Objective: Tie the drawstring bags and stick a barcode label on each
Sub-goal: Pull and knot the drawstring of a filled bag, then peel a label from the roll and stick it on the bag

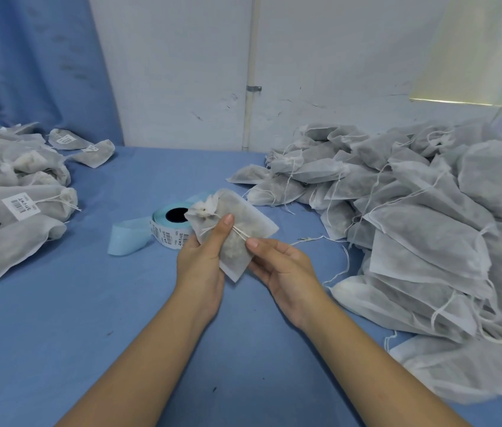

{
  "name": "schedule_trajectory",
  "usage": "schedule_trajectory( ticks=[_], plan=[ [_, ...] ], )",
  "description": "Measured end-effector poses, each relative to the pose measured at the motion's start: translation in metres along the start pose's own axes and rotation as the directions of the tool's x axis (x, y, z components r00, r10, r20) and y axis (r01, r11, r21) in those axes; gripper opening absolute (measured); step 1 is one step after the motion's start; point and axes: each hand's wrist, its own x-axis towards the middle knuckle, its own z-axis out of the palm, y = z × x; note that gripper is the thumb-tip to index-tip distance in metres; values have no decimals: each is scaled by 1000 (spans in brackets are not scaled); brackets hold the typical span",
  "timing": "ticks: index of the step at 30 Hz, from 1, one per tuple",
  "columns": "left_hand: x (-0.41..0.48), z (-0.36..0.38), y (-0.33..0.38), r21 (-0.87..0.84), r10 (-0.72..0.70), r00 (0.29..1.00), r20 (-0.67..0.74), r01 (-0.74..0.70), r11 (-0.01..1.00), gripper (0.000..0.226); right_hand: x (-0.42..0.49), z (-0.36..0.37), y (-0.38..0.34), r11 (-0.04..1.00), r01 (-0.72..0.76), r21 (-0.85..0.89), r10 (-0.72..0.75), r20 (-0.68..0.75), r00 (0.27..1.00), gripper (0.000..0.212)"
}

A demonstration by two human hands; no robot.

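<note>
So, hidden: the fingers of both hands are behind the bag, only the thumbs show. What's inside is just a grey blur through the fabric.
Cut off: both piles run out of frame (one off each side).
Where: the bag is held up over the table, mid-frame, just in front of the roll.
Pointing: bunched neck up-left, away from the person. The long axis runs from there down-right to the flat bottom edge.
String: wrapped at the neck, then crosses the front toward the right thumb.
Left hand: grips the bag below the neck, thumb flat on the front over the string.
Right hand: holds the bag's lower side, thumb tip on the string at the edge.
Roll: lies on the table, blue strip trailing left; the bag covers its right side.
Left pile: bags with barcode labels showing.
Right pile: bags with loose strings, near the right forearm.
</note>
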Motion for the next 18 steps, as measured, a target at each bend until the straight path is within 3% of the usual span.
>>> schedule_trajectory(
  ticks=[3,9,13,18],
  plan=[
    [1,-2,3,41,30,999,-15,-29,999,41,1,1,2,995,16,-96,-17,-10,1000,2],
    [11,-11,20,175,155,987,-53,-143,974,25,10,5,7,959,105,-265,-152,-163,975,18],
    [6,-28,29,415,131,991,15,-125,901,29,21,7,13,662,162,-732,-302,-63,951,37],
    [9,-45,32,591,142,990,2,-115,799,29,38,19,17,411,291,-864,-344,149,927,58]
  ],
)
